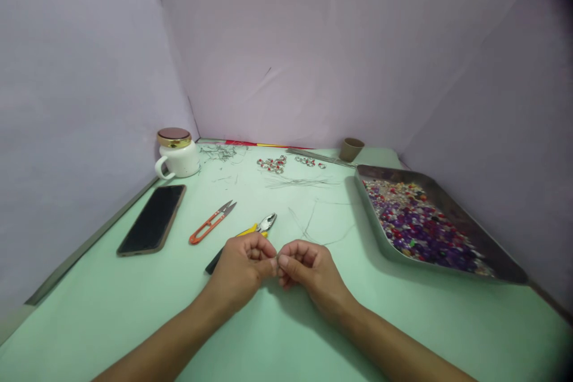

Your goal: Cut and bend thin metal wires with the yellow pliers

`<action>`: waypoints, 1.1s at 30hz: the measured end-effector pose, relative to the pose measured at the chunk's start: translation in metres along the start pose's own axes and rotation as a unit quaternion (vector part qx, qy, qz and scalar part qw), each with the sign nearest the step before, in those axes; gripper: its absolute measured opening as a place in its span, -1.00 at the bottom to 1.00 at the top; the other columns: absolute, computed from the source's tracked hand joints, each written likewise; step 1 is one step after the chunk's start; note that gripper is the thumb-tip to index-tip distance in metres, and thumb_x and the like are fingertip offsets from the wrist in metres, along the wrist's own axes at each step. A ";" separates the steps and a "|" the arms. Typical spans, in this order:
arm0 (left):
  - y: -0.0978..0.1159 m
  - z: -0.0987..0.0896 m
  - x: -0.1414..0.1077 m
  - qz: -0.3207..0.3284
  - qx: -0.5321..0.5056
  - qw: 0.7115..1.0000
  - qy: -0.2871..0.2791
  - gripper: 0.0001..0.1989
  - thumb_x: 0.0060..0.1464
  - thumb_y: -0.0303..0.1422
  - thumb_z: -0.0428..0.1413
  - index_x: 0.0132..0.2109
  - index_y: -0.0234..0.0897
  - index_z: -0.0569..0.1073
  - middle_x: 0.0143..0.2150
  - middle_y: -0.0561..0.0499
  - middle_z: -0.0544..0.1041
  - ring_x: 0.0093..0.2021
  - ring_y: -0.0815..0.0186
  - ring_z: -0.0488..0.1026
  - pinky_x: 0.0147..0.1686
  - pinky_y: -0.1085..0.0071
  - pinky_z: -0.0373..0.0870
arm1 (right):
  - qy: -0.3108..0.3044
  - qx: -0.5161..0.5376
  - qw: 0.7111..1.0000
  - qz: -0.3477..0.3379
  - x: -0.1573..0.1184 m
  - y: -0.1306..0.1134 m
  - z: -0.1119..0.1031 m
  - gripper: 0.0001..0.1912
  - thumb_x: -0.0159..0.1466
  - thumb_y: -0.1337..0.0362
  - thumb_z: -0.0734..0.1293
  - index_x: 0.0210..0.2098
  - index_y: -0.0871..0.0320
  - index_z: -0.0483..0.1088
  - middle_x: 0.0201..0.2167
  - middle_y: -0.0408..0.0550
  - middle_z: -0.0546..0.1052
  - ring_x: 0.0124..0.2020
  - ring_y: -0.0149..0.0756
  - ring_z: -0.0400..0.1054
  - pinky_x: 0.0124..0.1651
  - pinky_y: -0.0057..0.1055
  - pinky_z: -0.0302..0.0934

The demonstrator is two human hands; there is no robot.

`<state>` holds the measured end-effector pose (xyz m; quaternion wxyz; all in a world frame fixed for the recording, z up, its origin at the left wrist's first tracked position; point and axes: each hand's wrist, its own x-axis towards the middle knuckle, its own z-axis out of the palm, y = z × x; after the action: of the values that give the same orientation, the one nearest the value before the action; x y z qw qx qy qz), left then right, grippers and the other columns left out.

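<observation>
My left hand (247, 264) and my right hand (308, 271) meet fingertip to fingertip low over the middle of the table. Both are closed in a pinch, thumb against forefinger. Whatever lies between the fingertips is too small to make out. Partly behind my left hand lie pliers (267, 224) with yellow-and-black handles. Orange thread snips (210, 224) rest to their left, blades pointing away. Just beyond my hands, long thin wires (305, 231) curve across the green table top (268, 340).
A metal tray (376, 233) of mixed beads stands at right. Left are a phone (154, 221) and a lidded white mug (183, 161). Farther back lie small rings with red beads (273, 164), wire scraps (219, 152), straight wires (299, 182) and a brown cup (351, 149).
</observation>
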<state>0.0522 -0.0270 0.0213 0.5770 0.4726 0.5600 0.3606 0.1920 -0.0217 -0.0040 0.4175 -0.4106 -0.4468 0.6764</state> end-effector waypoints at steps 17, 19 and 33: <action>0.002 0.000 -0.001 0.025 0.059 0.998 0.007 -0.93 -0.22 -0.46 0.10 -0.49 -0.34 0.32 -0.66 0.17 0.29 -0.62 0.52 0.18 -0.61 0.57 0.06 | 0.013 -0.025 1.000 0.005 -0.002 -0.003 0.003 -0.77 -0.03 0.19 0.38 -0.57 0.25 0.34 -0.67 -0.14 0.41 -0.64 -0.47 0.25 -0.54 -0.50 0.17; 0.002 0.000 0.000 0.006 0.029 1.000 -0.005 -0.93 -0.24 -0.47 0.10 -0.49 -0.34 0.32 -0.70 0.19 0.28 -0.67 0.56 0.12 -0.65 0.59 0.02 | 0.015 -0.030 0.999 -0.004 -0.002 -0.003 0.004 -0.80 -0.01 0.22 0.36 -0.57 0.25 0.34 -0.67 -0.15 0.42 -0.63 -0.48 0.25 -0.53 -0.50 0.16; -0.005 0.002 -0.009 0.172 0.230 0.957 0.041 -0.86 -0.07 -0.48 -0.02 -0.53 -0.32 0.36 -0.67 0.12 0.29 -0.64 0.49 0.16 -0.64 0.56 0.07 | 0.014 0.002 0.999 0.036 0.000 -0.003 0.003 -0.75 -0.06 0.19 0.40 -0.61 0.26 0.34 -0.68 -0.13 0.42 -0.68 -0.47 0.27 -0.57 -0.50 0.17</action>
<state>0.0522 -0.0367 0.0193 0.3585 0.6662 0.5617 0.3347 0.1902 -0.0221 -0.0005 0.4001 -0.4347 -0.4244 0.6862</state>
